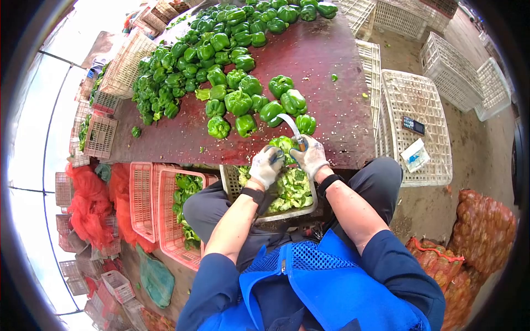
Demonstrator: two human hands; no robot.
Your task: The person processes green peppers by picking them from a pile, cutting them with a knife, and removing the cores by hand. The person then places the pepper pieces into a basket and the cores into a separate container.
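Note:
My left hand (pixel 266 165), in a white glove with grey fingertips, is closed on a green bell pepper (pixel 283 144) in front of the table's near edge. Gloved the same way, my right hand (pixel 310 156) is closed around the handle of a curved knife (pixel 292 126); the blade points up and away, hooking left over the table. Both hands are above a pale crate (pixel 310 213) between my knees, which holds light-green cut pepper pieces (pixel 291 190). Several whole bell peppers (pixel 238 102) lie on the table just beyond the knife.
A large heap of green peppers (pixel 207 51) covers the far left of the dark red table (pixel 331 66). Pink crates (pixel 144 204) stand left of my legs. At right, an upturned white crate (pixel 436 110) bears a phone (pixel 413 126) and a small packet (pixel 414 155). Filled net sacks (pixel 480 229) lie lower right.

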